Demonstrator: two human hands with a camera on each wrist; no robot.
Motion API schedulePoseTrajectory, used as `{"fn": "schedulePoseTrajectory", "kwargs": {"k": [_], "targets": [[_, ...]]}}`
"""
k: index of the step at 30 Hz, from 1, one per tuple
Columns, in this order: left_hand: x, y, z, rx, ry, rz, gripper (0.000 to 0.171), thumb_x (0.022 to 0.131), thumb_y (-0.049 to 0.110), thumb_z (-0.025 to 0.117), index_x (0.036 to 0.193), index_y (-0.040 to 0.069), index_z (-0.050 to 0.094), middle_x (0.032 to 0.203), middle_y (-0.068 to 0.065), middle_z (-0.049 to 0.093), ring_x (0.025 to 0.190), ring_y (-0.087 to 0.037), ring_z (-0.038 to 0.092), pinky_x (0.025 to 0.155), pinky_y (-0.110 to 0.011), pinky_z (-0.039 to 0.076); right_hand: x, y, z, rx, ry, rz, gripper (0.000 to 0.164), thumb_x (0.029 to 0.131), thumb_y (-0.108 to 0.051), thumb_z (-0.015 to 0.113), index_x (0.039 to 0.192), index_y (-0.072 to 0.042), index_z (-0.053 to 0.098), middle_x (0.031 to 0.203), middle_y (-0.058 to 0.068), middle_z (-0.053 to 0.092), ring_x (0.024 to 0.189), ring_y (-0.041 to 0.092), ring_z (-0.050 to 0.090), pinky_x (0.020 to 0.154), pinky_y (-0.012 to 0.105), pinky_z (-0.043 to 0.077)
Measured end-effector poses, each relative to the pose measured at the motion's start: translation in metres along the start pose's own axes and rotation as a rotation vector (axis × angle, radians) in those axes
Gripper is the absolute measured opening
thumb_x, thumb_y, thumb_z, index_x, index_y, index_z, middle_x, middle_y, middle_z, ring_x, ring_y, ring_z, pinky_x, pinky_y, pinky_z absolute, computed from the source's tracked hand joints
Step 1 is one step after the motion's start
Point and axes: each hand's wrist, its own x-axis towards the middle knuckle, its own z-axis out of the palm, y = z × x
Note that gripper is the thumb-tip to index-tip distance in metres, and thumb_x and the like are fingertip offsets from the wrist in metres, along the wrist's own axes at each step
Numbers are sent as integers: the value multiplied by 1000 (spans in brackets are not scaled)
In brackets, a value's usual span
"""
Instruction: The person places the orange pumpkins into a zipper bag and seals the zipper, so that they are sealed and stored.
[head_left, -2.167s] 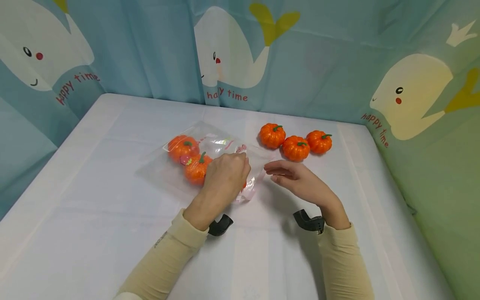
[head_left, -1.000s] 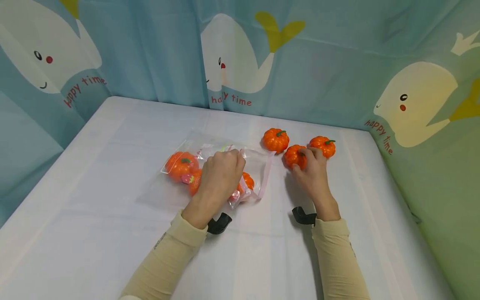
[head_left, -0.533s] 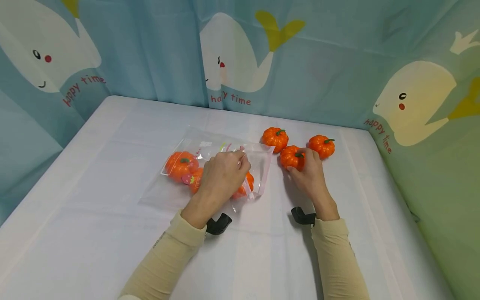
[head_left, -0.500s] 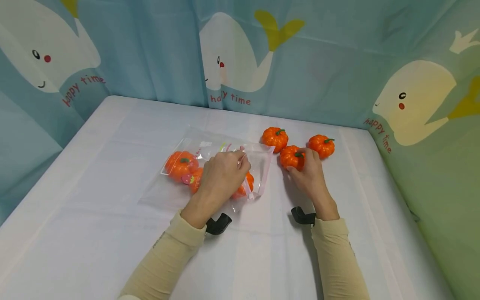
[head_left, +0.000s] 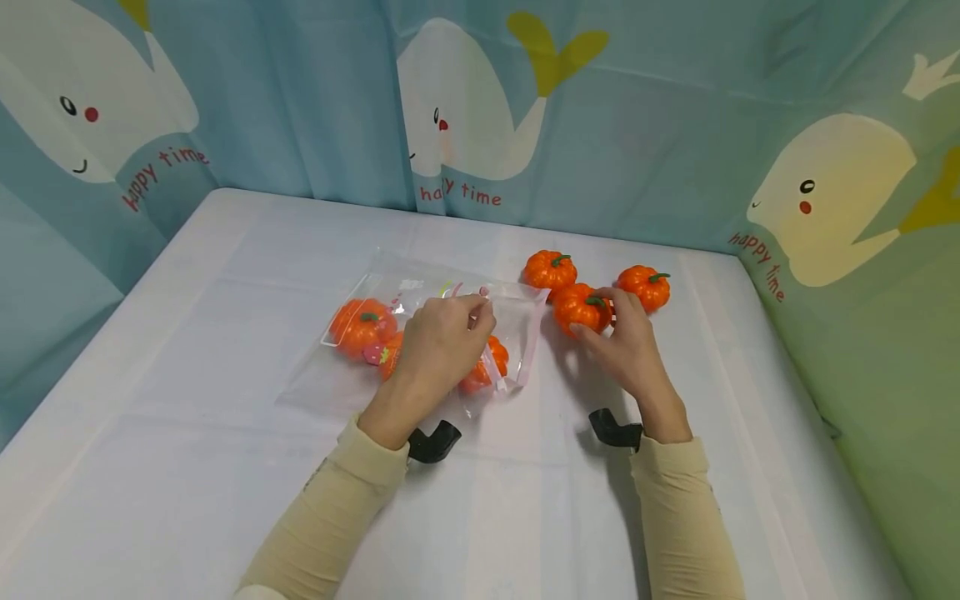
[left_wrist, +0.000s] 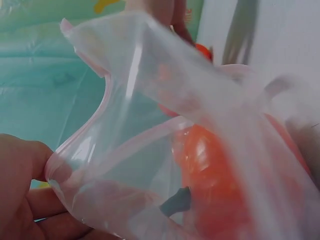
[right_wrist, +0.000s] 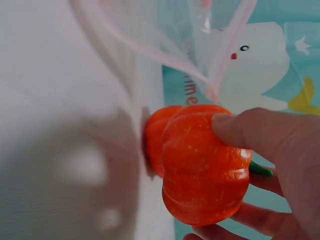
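Note:
My left hand (head_left: 442, 342) pinches the pink-edged mouth of a clear plastic zip bag (head_left: 330, 387) between thumb and finger; the left wrist view shows the bag's mouth (left_wrist: 100, 107) spread apart. Inside the bag lie orange toy pumpkins (head_left: 363, 328), one partly hidden by my left hand. My right hand (head_left: 636, 350) grips another small pumpkin (head_left: 579, 308) with a green stem, thumb on the near side and fingers behind. In the right wrist view this held pumpkin (right_wrist: 202, 165) appears raised, with the bag's open edge beyond it.
Two more pumpkins stand loose on the white table (head_left: 225, 467): one (head_left: 550, 271) just behind the held one, the other (head_left: 645, 287) to the right of it. A blue-green curtain (head_left: 300, 108) with whale prints closes off the back and sides.
My right hand has reached from beside the bag to the middle pumpkin, gripped it and drawn it slightly up and left. My left hand stays at the bag, whose mouth has shifted a little.

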Motion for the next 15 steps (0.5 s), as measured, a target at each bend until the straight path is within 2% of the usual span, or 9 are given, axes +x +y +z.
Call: {"fn": "schedulePoseTrajectory", "kwargs": {"k": [3,8,15], "targets": [[0,-1,0,-11,-1,1,32,100,24,48,111,9,74,61,-2,55,49,-16,45,49,-26,32,-2,-4,-3,3,-1,-18,52,86,-14,74,129,4,50,129,24,51,113,39,51,93,53,46],[0,-1,0,-16,-8,1,31,99,24,48,107,9,74,62,-2,56,50,-16,46,50,-27,33,-4,-10,-8,17,-11,-47,49,86,-14,73,128,1,53,129,21,53,113,37,52,94,55,48],[0,0,0,-4,-9,-7,33,100,26,47,109,10,74,82,-3,71,64,-18,60,67,-31,51,-8,-17,-14,28,-83,-81,46,87,-12,72,128,-2,55,127,17,54,111,34,52,94,54,49]]}}
